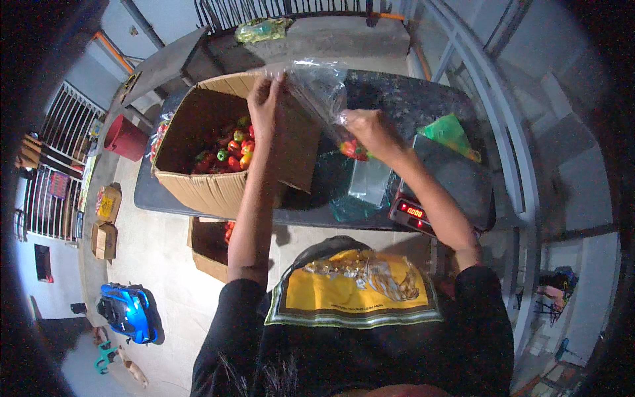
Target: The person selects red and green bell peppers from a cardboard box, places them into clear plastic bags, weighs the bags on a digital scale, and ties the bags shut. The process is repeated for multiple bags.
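Note:
A clear plastic bag (319, 89) is stretched between my two hands above the table. My left hand (264, 102) pinches one edge of it, over the far right part of a large open cardboard box (231, 194). Lower and to the right, my right hand (372, 132) is closed on the bag's other side. Red and green peppers (235, 151) lie inside the box. Just under my right hand show a few red peppers (354, 149); whether they are in a bag I cannot tell. A stack of clear plastic bags (369, 180) lies on the table nearby.
A digital scale (446, 173) with a red lit display stands at the dark table's (417, 92) right end, a green plastic packet (451, 132) on its far side. Below the table's front edge sits another cardboard box (210, 255). A red bucket (126, 139) stands left.

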